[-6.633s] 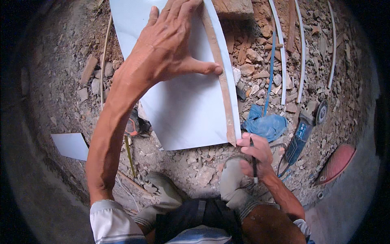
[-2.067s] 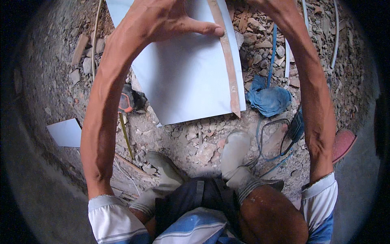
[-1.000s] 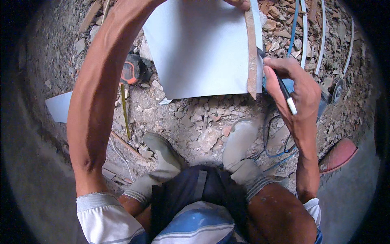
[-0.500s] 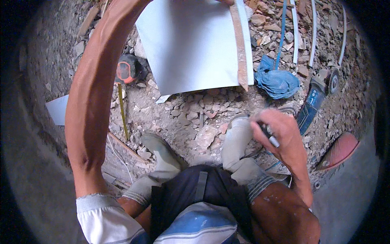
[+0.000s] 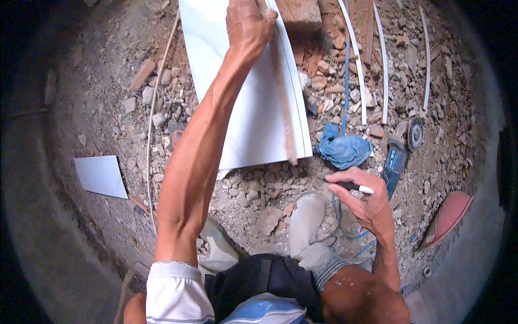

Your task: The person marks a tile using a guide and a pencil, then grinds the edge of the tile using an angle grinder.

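My left hand [image 5: 251, 29] has its fingers curled over a wooden strip [image 5: 283, 94] near the top of a large white sheet [image 5: 259, 127]. The strip lies lengthwise near the sheet's right side, and a thin dark line runs just right of it. My right hand [image 5: 367, 205] pinches a dark pen with a white end [image 5: 365, 190] below the sheet's lower right corner. A crumpled blue cloth [image 5: 345, 148] lies just above that hand, beside the blue angle grinder [image 5: 395, 162]. An orange-and-black tape measure [image 5: 175, 132] is partly hidden by my left forearm.
Broken rubble [image 5: 270, 216] surrounds my boots [image 5: 305, 221]. Several white strips [image 5: 384, 75] lie at upper right, a wooden block [image 5: 297, 13] at the top, a small white offcut [image 5: 100, 175] at left, and a red rounded object [image 5: 445, 218] at right.
My right hand has left the sheet's edge with the pen, moving toward me. My left forearm now slants farther right, with the hand in view, and the whole view has shifted.
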A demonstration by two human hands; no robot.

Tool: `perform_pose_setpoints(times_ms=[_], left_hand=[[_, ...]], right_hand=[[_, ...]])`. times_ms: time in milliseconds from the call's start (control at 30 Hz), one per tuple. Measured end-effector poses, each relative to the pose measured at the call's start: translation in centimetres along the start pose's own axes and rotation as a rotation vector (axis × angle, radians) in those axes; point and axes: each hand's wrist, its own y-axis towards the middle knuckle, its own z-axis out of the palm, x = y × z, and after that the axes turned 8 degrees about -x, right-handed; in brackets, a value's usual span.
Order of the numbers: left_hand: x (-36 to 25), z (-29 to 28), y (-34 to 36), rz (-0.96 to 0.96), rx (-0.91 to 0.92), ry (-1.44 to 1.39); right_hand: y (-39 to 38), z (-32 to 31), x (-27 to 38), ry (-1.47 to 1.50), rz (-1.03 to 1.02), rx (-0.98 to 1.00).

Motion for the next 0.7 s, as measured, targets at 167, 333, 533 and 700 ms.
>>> perform_pose_setpoints(times_ms=[167,333,533,700], left_hand=[[2.7,-7.7,-0.5,-0.5,0.157,-0.27],[5.9,-20.0,-7.1,-0.654,-0.115,-0.092],[-7.3,-22.7,-11.4,-0.492,-0.06,-0.284],[-16.3,-20.0,-14.0,-0.019,0.338,-1.746]], right_hand=[[-0.4,-0.6,-1.2,0.077,0.065,0.202],[0.5,-0.1,1.1,0.216,0.079,0.363],[1.8,-0.3,3.4,0.257,0.03,0.454],[2.6,-1.0,6.6,0.309,-0.065,0.362]])
